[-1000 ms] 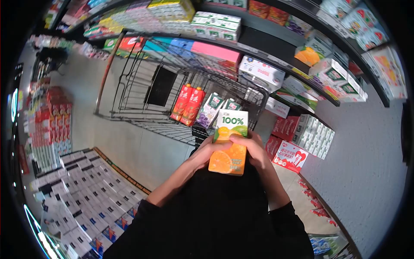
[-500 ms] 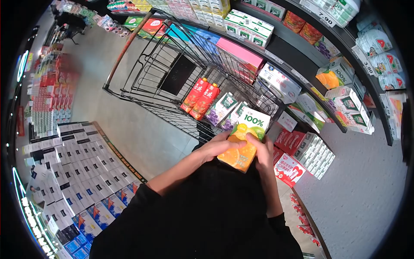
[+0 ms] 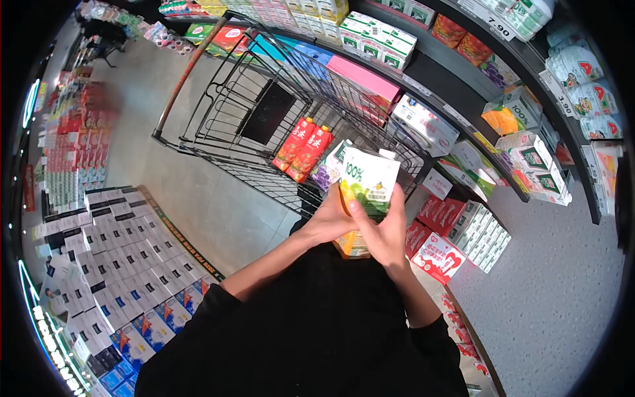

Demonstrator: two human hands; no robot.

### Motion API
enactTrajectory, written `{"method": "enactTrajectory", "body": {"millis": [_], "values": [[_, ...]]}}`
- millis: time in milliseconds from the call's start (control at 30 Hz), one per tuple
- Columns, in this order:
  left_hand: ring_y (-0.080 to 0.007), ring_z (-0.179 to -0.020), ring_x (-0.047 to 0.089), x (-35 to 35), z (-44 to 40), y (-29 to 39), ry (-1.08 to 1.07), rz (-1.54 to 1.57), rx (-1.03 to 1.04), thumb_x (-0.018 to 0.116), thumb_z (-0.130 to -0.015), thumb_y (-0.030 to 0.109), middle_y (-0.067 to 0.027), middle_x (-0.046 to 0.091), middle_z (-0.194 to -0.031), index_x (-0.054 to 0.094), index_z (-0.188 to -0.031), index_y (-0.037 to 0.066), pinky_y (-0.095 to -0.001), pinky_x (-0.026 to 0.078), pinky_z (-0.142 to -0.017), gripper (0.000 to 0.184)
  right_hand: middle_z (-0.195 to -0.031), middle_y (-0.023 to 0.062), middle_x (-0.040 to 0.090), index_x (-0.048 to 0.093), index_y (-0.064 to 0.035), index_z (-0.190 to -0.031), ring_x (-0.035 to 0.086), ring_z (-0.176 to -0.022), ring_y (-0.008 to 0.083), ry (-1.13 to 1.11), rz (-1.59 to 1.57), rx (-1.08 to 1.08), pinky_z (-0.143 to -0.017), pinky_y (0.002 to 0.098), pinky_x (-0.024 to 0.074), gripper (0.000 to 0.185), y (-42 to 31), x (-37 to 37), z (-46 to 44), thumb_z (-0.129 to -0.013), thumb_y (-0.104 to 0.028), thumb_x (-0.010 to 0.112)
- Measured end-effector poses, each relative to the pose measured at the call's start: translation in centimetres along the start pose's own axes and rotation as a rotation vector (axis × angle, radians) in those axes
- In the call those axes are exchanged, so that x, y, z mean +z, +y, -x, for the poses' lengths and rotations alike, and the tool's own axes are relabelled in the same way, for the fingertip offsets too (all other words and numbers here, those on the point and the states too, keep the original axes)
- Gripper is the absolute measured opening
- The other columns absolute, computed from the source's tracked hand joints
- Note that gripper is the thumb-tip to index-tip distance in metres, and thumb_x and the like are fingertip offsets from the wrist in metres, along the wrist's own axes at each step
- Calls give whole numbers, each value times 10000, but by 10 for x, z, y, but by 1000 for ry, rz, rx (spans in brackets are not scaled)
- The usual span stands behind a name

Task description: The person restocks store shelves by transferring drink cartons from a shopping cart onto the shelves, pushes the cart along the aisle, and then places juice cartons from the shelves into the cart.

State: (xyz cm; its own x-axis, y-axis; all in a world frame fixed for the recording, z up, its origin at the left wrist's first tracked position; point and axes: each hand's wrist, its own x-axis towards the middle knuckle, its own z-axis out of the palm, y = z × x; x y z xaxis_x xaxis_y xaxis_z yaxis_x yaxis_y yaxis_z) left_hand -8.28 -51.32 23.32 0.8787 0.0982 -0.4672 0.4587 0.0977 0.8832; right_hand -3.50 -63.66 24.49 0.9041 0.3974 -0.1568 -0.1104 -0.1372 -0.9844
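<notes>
Both hands hold a juice carton (image 3: 372, 173) marked 100%, white and green at the top with orange fruit lower down. It has a white cap on its upper right. My left hand (image 3: 331, 217) wraps its left side, and my right hand (image 3: 385, 228) grips the right side with the thumb across the front. Just beyond the hands is a black wire shopping cart (image 3: 218, 149). Inside it are two red cartons (image 3: 303, 151) with yellow caps and a carton with grapes (image 3: 329, 167), partly hidden behind the one I hold.
Shelves (image 3: 456, 86) with drink packs and price tags run along the right. Red boxes (image 3: 440, 257) and white-green packs (image 3: 479, 237) are stacked by the right hand. Stacked white cartons (image 3: 126, 255) stand at left, beside the grey floor (image 3: 218, 218).
I have turned the juice carton, so its orange-picture face has swung away and a white-green side panel with printing now shows. My right hand has shifted its hold.
</notes>
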Motion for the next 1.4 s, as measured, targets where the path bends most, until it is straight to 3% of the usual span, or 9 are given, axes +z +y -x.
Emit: {"method": "enactTrajectory", "body": {"millis": [433, 500, 633, 767, 900, 967, 1033, 1133, 1400], "values": [[-270, -925, 619, -47, -7, -18, -70, 974, -392, 576, -741, 186, -163, 617, -1051, 501, -1181, -14, -399, 499, -838, 489, -1013, 132, 604, 536, 31, -1068, 598, -941, 209, -88, -201, 105, -745, 309, 534, 396, 26, -7, -9, -756, -120, 728], [-275, -918, 619, -63, -22, -28, -16, 891, -352, 580, -757, 213, -150, 622, -1031, 513, -1153, -3, -418, 494, -846, 456, -1057, 168, 566, 528, 29, -1076, 569, -965, 289, 130, 252, -124, -811, 369, 487, 453, 48, -19, -19, -719, -141, 747], [-275, -937, 604, -105, -65, -48, 102, 822, -438, 557, -780, 239, -135, 607, -1054, 508, -1142, 22, -429, 465, -884, 425, -1295, 275, 357, 321, 48, -1273, 339, -1215, 409, 262, 595, -41, -1015, 475, 288, 828, 111, -44, -34, -632, -181, 793], [-280, -952, 606, -151, -101, -83, 176, 605, -585, 553, -778, 255, -127, 606, -1073, 514, -1134, 35, -428, 470, -867, 420, -1388, 275, 241, 136, 54, -1369, 217, -1299, 418, 374, 565, 162, -1075, 451, 221, 1054, 169, -32, -49, -591, -171, 811], [-261, -826, 627, -193, -127, -134, 257, 331, -714, 641, -702, 255, -109, 640, -940, 539, -1067, 18, -362, 506, -781, 447, -1365, 259, 311, 94, -6, -1407, 411, -1162, 396, 523, 524, 148, -954, 396, 370, 915, 182, -16, -43, -670, -18, 637], [-241, -825, 621, -199, -129, -135, 318, -550, -631, 721, -623, 281, -91, 641, -923, 543, -1083, 15, -328, 507, -740, 560, -1350, 258, 340, 88, -31, -1418, 496, -1072, 389, 515, 534, 278, -880, 386, 430, 881, 186, -12, -44, -681, 36, 565], [-229, -852, 608, -224, -142, -167, 261, -449, -705, 783, -530, 297, -109, 618, -955, 539, -1098, -26, -310, 505, -729, 697, -1308, 273, 382, 95, -66, -1427, 557, -867, 392, 549, 590, 131, -742, 414, 462, 869, 177, -13, -44, -664, 94, 478], [-258, -1032, 548, -235, -166, -196, 221, -653, -798, 801, -493, 347, -194, 504, -1169, 329, -1257, -98, -323, 478, -851, 1003, -1288, 260, 412, 128, -57, -1417, 547, -904, 387, 560, 627, 209, -760, 413, 458, 792, 168, -11, -45, -724, 88, 483], [-296, -1230, 372, -229, -198, -181, 228, -1225, -647, 805, -492, 442, -151, 387, -1271, 284, -1241, -27, -383, 377, -994, 1026, -1299, 230, 400, 154, -31, -1409, 512, -964, 352, 571, 672, 319, -778, 363, 485, 822, 175, -8, -46, -667, 145, 460]]}}
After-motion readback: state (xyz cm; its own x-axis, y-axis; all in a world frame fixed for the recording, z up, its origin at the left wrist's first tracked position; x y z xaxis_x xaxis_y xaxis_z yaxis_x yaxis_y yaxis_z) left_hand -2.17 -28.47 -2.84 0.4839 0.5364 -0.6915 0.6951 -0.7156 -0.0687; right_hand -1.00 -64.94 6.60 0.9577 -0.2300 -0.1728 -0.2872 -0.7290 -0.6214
